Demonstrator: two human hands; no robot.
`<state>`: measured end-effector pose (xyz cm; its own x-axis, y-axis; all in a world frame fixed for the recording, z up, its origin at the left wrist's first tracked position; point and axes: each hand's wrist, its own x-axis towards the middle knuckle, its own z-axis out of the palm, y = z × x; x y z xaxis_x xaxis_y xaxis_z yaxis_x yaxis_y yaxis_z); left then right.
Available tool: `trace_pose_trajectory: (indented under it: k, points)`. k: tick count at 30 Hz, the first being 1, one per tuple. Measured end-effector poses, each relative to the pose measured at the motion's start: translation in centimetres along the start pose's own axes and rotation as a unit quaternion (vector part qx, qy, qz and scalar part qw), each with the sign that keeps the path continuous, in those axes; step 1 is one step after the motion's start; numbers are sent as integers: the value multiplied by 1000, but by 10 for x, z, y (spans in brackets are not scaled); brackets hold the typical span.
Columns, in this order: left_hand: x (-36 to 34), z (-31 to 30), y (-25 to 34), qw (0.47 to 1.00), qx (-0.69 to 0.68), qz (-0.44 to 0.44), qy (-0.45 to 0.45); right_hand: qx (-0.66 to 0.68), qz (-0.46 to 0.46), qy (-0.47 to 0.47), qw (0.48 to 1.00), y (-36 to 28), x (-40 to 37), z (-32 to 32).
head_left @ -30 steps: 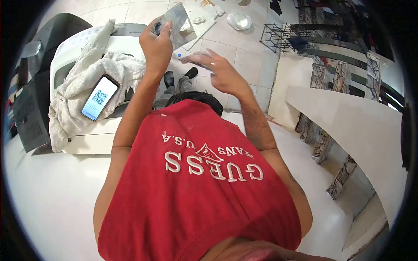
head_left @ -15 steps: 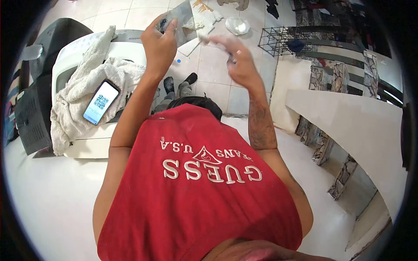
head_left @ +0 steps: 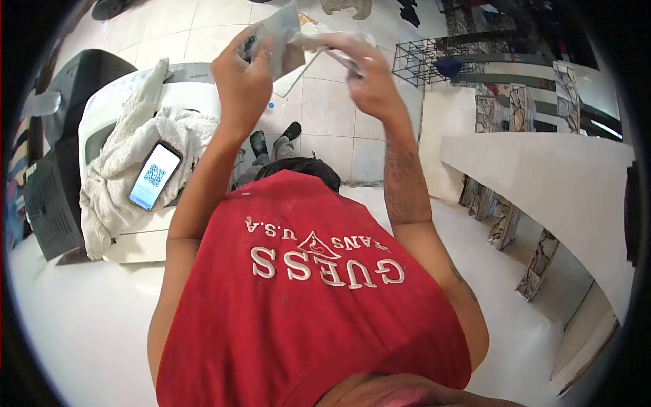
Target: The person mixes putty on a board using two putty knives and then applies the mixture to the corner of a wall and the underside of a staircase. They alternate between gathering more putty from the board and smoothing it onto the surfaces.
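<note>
The person's left hand point(head_left: 241, 74) was raised ahead of the chest, its fingers and thumb pinched on the lower end of a flat grey blade point(head_left: 281, 34), which stood tilted with its broad face towards the camera and carried a pale smear. The right hand point(head_left: 369, 74) was at the same height, just beside the left, its fingers curled about a narrow tool point(head_left: 324, 42) coated in white material. The tip of the tool lay at the right edge of the blade; motion blur prevented any finding as to whether the two were touching, and the exact grip of the right fingers could not be told. Both items were held in the air above the tiled floor point(head_left: 332, 108), well clear of every surface. Below the hands, the person's dark shoes point(head_left: 261, 142) stood on the tiles, near a small blue spot point(head_left: 270, 105). To the left, a white machine point(head_left: 112, 102) carried a crumpled white towel point(head_left: 122, 152), and on the towel lay a phone point(head_left: 154, 175) face up, its screen lit and showing a square code. To the right of the hands stood a black wire rack point(head_left: 420, 61). A white ledge point(head_left: 542, 169) ran along the right side.
</note>
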<state>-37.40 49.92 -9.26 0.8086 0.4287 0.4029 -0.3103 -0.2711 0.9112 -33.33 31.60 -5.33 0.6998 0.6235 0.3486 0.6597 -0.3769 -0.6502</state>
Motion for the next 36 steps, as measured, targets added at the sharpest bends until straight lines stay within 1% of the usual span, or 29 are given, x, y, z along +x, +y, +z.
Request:
trace_pose_trajectory:
  k: [1,3,4,7,8,10,11,13,14,15,16,18,19,22,23,26,30,31,32,34,35,36]
  points:
    - [-3,2,3,1000,4,19,3,6,8,-12,1000,-1,-1,7]
    - [-3,-4,2,1000,12,-19,3,21,17,-44,999,0,-5,25]
    - [2,-8,1,999,19,-33,9,27,5,-85,996,-2,-13,31]
    - [8,-19,0,1000,7,-27,7,53,37,-182,981,-18,-18,19]
    - [10,-21,-2,997,-25,-70,-4,95,42,-109,989,-20,-17,9]
    - [13,-23,-6,982,-93,-159,-26,176,55,33,982,-24,-19,-10]
    - [11,-21,-5,962,-170,-209,-35,137,66,89,984,-20,-19,-13]
    - [7,-14,-4,896,-320,-302,-56,61,-5,74,995,-16,-9,-4]
    - [7,-12,0,880,-342,-326,-49,24,-41,66,997,-17,-3,5]
    - [8,-10,6,863,-361,-351,-41,-54,-43,58,996,-13,-9,16]
    - [8,-10,11,845,-380,-374,-33,-81,-8,18,997,-1,-21,21]
    - [4,-13,14,835,-377,-400,11,-133,49,-64,988,34,-41,25]
    - [4,-16,13,831,-372,-412,32,-144,80,-88,982,45,-52,27]
    - [1,-18,0,915,-274,-295,7,-63,82,-41,994,28,-48,16]
    - [3,-16,-4,938,-242,-250,-2,-24,91,-5,996,9,-40,12]
    - [-1,-6,-15,968,-158,-193,-30,-41,-4,-3,999,-21,-19,11]
    - [-3,-7,-13,993,-49,-105,-19,-80,67,-118,987,-21,-29,28]
    - [-3,-8,-18,992,-54,-110,0,-57,102,-180,977,-23,-31,22]
    - [-1,-12,-19,991,-58,-122,6,37,116,-197,973,-17,-34,20]
    - [9,-16,-17,987,-82,-138,1,208,148,-205,945,-2,-44,6]
    - [13,-14,-27,979,-136,-155,0,377,290,-141,868,-14,-47,-12]
    - [16,-11,-23,962,-195,-191,11,508,266,-37,818,-17,-54,-15]
